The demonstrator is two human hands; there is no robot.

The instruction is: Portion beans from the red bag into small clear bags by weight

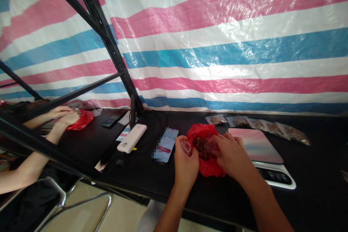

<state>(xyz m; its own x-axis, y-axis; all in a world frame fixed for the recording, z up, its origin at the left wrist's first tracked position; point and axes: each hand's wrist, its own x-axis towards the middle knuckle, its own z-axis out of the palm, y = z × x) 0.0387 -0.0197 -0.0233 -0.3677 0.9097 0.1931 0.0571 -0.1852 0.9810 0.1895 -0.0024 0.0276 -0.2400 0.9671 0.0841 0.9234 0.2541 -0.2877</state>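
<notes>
**Q:** Left hand (186, 166), grip?
**A:** Narrow, pinching a clear pouch (186, 147).
**Q:** Right hand (231, 156)?
**A:** Fingers (217, 141) curled over the mouth of the red bag (214, 168). Grip on it: cannot tell.
**Q:** Bag position?
**A:** On the black table (312, 159), between both hands, holding dark brown bits (201, 148). Sealed packets (258, 125) lie just beyond; a phone (165, 145) lies just beside the left hand.
</notes>
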